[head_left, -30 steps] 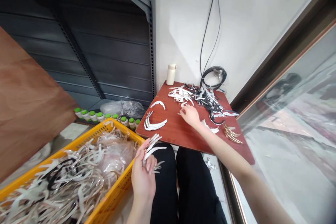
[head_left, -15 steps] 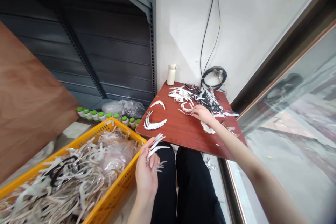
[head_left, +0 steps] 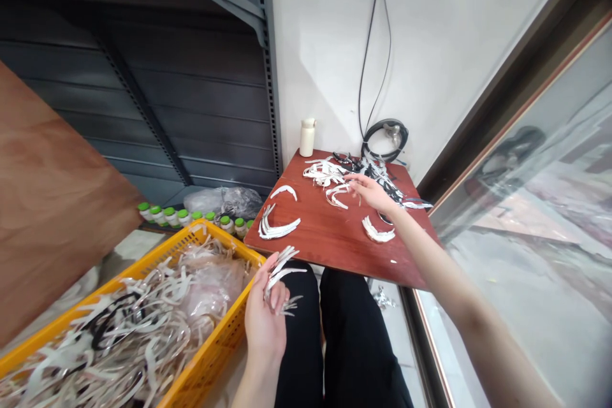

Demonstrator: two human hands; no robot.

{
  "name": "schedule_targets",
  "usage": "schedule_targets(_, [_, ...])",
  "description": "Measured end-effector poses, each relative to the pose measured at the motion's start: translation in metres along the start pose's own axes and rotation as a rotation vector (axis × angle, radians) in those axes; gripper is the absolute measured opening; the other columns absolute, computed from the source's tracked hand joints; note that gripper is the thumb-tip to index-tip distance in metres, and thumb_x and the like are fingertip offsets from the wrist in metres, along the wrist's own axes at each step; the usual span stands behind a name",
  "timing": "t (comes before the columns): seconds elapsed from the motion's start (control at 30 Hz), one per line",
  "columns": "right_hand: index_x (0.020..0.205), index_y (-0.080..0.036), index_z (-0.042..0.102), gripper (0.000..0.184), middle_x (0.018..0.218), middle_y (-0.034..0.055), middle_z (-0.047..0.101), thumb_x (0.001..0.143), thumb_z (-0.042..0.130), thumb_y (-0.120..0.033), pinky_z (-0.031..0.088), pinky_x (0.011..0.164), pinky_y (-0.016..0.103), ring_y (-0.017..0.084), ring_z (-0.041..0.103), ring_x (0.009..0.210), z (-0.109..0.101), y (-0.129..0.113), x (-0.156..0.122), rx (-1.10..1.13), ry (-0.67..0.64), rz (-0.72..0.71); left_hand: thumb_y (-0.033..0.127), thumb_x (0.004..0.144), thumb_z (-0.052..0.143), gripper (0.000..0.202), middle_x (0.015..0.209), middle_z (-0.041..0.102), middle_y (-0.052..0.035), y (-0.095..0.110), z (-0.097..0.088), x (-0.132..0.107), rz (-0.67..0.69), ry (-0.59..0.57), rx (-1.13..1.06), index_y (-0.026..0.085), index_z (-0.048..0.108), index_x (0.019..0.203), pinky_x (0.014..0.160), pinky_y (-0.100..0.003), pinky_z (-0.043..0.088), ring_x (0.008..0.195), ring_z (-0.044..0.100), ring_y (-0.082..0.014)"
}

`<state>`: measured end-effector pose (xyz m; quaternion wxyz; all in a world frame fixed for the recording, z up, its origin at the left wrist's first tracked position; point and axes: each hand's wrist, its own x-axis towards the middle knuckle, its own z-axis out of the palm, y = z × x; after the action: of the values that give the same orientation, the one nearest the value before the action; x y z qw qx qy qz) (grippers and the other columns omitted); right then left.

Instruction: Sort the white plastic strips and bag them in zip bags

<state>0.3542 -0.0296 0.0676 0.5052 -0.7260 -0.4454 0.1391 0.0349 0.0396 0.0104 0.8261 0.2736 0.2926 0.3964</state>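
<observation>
My left hand [head_left: 266, 320] is closed round a bundle of white curved strips [head_left: 281, 268], held over my lap beside the yellow crate [head_left: 210, 357]. Over the small red table [head_left: 329, 242], my right hand [head_left: 371, 192] reaches with its fingers spread, just above loose white curved strips [head_left: 337, 194]. Beyond it lies a heap of white and black strips [head_left: 363, 172]. A small stack of white strips [head_left: 377, 233] rests under my right wrist. Another stack of white strips [head_left: 277, 227] sits at the table's left edge, with a single curved strip [head_left: 284, 190] behind it.
The yellow crate holds several white and black strips and a clear plastic bag [head_left: 210, 280]. A white bottle [head_left: 306, 136] and coiled black cable [head_left: 385, 136] stand at the table's back. Green-capped bottles [head_left: 182, 213] line the floor by grey shelving. A glass pane runs along the right.
My right hand has moved from the table's middle toward the back heap and lifted slightly, its fingers spreading. The left hand has kept its bundle, almost unmoved.
</observation>
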Motion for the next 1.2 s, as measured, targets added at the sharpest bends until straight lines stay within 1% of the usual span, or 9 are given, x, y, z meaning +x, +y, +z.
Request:
schedule_targets(0.07, [0.123, -0.018, 0.057, 0.040, 0.089, 0.0039, 0.066, 0.087, 0.055, -0.037, 0.050, 0.076, 0.031, 0.017, 0.062, 0.082, -0.002, 0.000, 0.003, 0.070, -0.041, 0.029, 0.036, 0.080, 0.066, 0.038, 0.046, 0.031, 0.0090, 0.000, 0.000, 0.000, 0.003, 0.000, 0.000, 0.014, 0.069, 0.111, 0.047, -0.018, 0.027, 0.042, 0.022, -0.0046])
schedule_targets(0.23, [0.122, -0.021, 0.057, 0.043, 0.119, 0.0076, 0.063, 0.081, 0.065, -0.031, 0.045, 0.098, 0.037, 0.021, 0.059, 0.110, -0.004, 0.002, 0.001, 0.011, -0.166, 0.004, 0.036, 0.081, 0.065, 0.037, 0.046, 0.031, 0.0091, 0.001, -0.002, 0.000, 0.001, 0.000, -0.006, 0.014, 0.068, 0.111, 0.047, -0.018, 0.028, 0.043, 0.022, -0.0045])
schedule_targets(0.33, [0.121, -0.022, 0.059, 0.036, 0.124, 0.0073, 0.062, 0.085, 0.057, -0.021, 0.042, 0.102, 0.040, 0.022, 0.058, 0.114, -0.004, 0.002, 0.000, -0.191, -0.098, -0.048, 0.035, 0.080, 0.066, 0.038, 0.046, 0.032, 0.0090, 0.001, -0.002, 0.001, 0.002, 0.005, -0.004, 0.013, 0.068, 0.111, 0.047, -0.018, 0.027, 0.042, 0.022, -0.0043])
schedule_targets(0.47, [0.109, -0.019, 0.064, 0.027, 0.113, 0.0072, 0.068, 0.087, 0.049, -0.014, 0.044, 0.098, 0.040, 0.023, 0.062, 0.108, 0.002, -0.002, 0.002, -0.422, 0.004, -0.076, 0.035, 0.078, 0.067, 0.038, 0.047, 0.033, 0.0088, 0.001, -0.002, 0.002, 0.005, 0.016, -0.004, 0.013, 0.068, 0.110, 0.046, -0.018, 0.026, 0.042, 0.022, -0.0042])
schedule_targets(0.63, [0.095, -0.017, 0.066, 0.019, 0.092, 0.0051, 0.073, 0.088, 0.048, -0.017, 0.054, 0.070, 0.029, 0.017, 0.068, 0.071, 0.017, -0.008, 0.003, -0.176, -0.102, 0.107, 0.035, 0.079, 0.066, 0.038, 0.046, 0.032, 0.0090, 0.001, -0.004, 0.004, 0.004, 0.013, -0.006, 0.014, 0.069, 0.109, 0.046, -0.019, 0.027, 0.041, 0.023, -0.0045])
schedule_targets(0.73, [0.092, -0.016, 0.066, 0.014, 0.090, 0.0069, 0.074, 0.087, 0.055, -0.024, 0.054, 0.058, 0.026, 0.017, 0.069, 0.065, 0.028, -0.016, 0.000, 0.056, -0.221, 0.272, 0.035, 0.079, 0.066, 0.037, 0.047, 0.033, 0.0088, 0.001, -0.007, 0.005, 0.012, 0.014, -0.015, 0.014, 0.069, 0.109, 0.046, -0.018, 0.026, 0.041, 0.023, -0.0042])
schedule_targets(0.83, [0.096, -0.016, 0.066, 0.023, 0.088, 0.0103, 0.075, 0.088, 0.063, -0.037, 0.053, 0.052, 0.023, 0.018, 0.070, 0.066, 0.036, -0.027, -0.003, 0.154, -0.331, 0.405, 0.035, 0.081, 0.065, 0.035, 0.047, 0.033, 0.0088, 0.002, -0.009, 0.005, 0.016, 0.013, -0.028, 0.013, 0.069, 0.109, 0.045, -0.018, 0.026, 0.041, 0.022, -0.0040])
schedule_targets(1.07, [0.100, -0.015, 0.068, 0.026, 0.093, 0.0114, 0.075, 0.089, 0.063, -0.038, 0.056, 0.058, 0.021, 0.017, 0.071, 0.074, 0.047, -0.033, -0.004, 0.271, -0.431, 0.380, 0.036, 0.082, 0.064, 0.036, 0.048, 0.032, 0.0090, 0.002, -0.010, 0.006, 0.020, 0.008, -0.019, 0.013, 0.068, 0.109, 0.045, -0.018, 0.026, 0.042, 0.022, -0.0043])
schedule_targets(1.2, [0.102, -0.014, 0.068, 0.028, 0.094, 0.0119, 0.075, 0.090, 0.062, -0.038, 0.055, 0.063, 0.022, 0.017, 0.071, 0.079, 0.055, -0.038, -0.007, 0.282, -0.399, 0.325, 0.043, 0.082, 0.066, 0.039, 0.048, 0.032, 0.0094, -0.001, -0.011, 0.008, 0.068, -0.030, 0.200, 0.017, 0.067, 0.110, 0.045, -0.018, 0.024, 0.042, 0.023, -0.0046])
